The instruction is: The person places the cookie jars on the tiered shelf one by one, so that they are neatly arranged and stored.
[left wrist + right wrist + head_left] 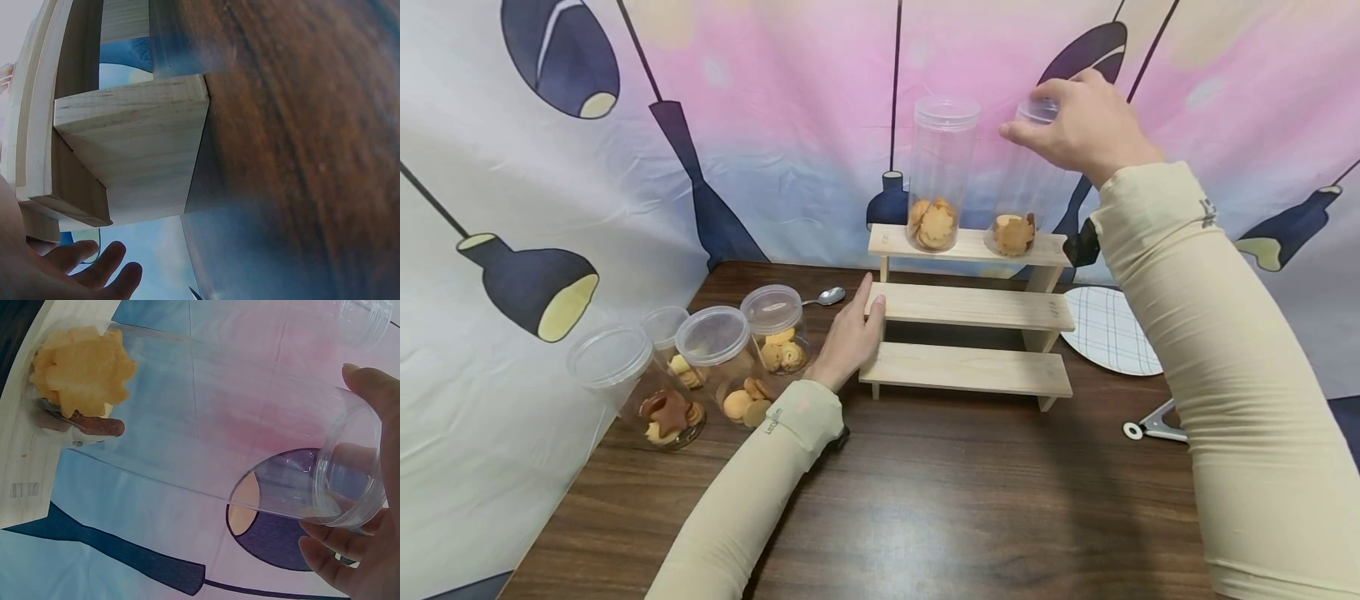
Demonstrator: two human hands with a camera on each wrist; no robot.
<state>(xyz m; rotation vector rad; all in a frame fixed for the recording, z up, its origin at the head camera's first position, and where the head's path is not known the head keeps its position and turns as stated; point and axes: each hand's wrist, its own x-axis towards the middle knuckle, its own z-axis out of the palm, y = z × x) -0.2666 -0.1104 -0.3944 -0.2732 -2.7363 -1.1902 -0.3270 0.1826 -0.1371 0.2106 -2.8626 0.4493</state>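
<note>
My right hand (1093, 125) grips the lidded top of a tall clear jar (1018, 192) standing at the right of the top shelf. In the right wrist view, thumb and fingers are on opposite sides of its lid (350, 465), and cookies (84, 372) lie at the bottom. A second tall cookie jar (936, 192) stands left of it. With fingers mostly straight, my left hand (852, 337) touches the left end of the middle step of a three-tier wooden stand (970, 308). Loosely bent fingers (100, 265) show beside the stand's end in the left wrist view.
Several shorter lidded cookie jars (718, 358) crowd the table's left side. A spoon (830, 297) lies behind them. Right of the stand are a white checked plate (1108, 329) and a metal tool (1157, 425), partly hidden by my right sleeve. A patterned cloth hangs behind.
</note>
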